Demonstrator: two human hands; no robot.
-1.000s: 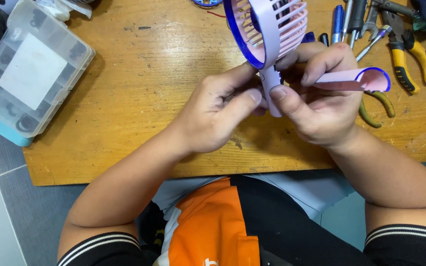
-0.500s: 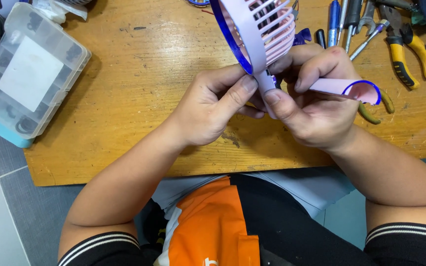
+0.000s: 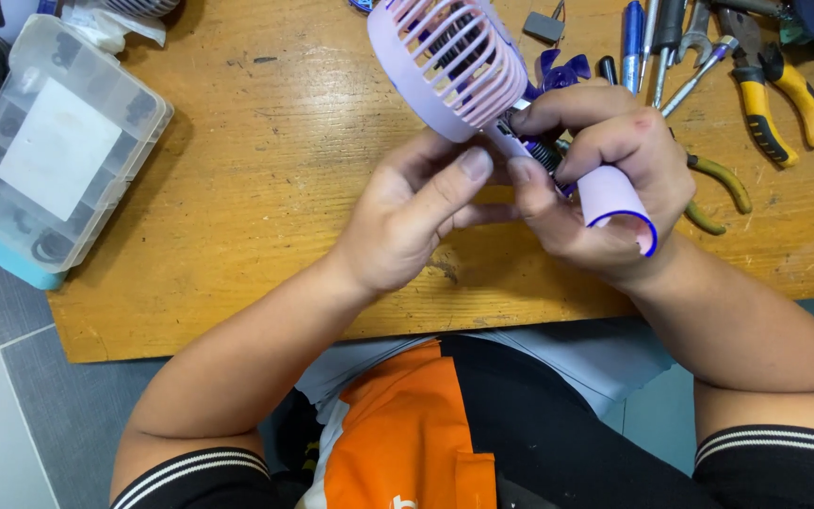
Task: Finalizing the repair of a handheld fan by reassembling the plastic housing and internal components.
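I hold a lilac handheld fan [image 3: 447, 66] over the wooden table [image 3: 266, 188]. Its round slatted cage points up and away from me. My right hand [image 3: 605, 179] is wrapped around the fan's lilac handle [image 3: 610, 193], whose blue-rimmed end faces me. At the neck, where cage meets handle, dark inner parts and a spring show. My left hand [image 3: 416, 212] pinches that neck with thumb and forefinger, touching the fingertips of my right hand.
A clear plastic compartment box [image 3: 49, 141] lies at the table's left edge. Yellow-handled pliers [image 3: 774, 85], screwdrivers [image 3: 647, 42], a blue fan blade [image 3: 558, 71] and green-handled pliers [image 3: 718, 188] lie at the back right. The table's front edge runs just above my lap.
The fan has turned: its cage now shows its lilac back instead of the blue rim, and the handle end has swung down toward me. Both hands kept their hold.
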